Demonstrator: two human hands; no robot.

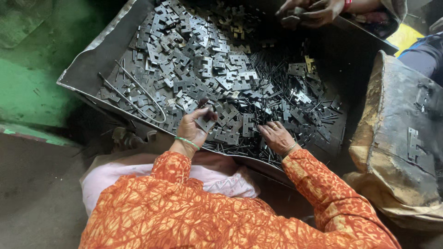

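Green-painted flooring (27, 87) is seen at the far left, beside a large dark metal tray (92, 64) heaped with flat stamped metal hinge plates (198, 60). Bent wire rods (134, 94) lie on the tray's left part. Near the lower rim, the left hand (194, 127) is raised with its wrist bent back, a green bangle (187, 143) worn on it, and its fingers are closed on a single hinge plate (205, 122). Just to the right, the right hand (277, 136) is laid palm down with fingers spread on a scatter of thin metal pins (277, 87), gripping nothing. Orange patterned sleeves are worn on both arms. Another person's hands (311, 11) are seen at the tray's far edge. A worn sack (397, 138) stands at the right.
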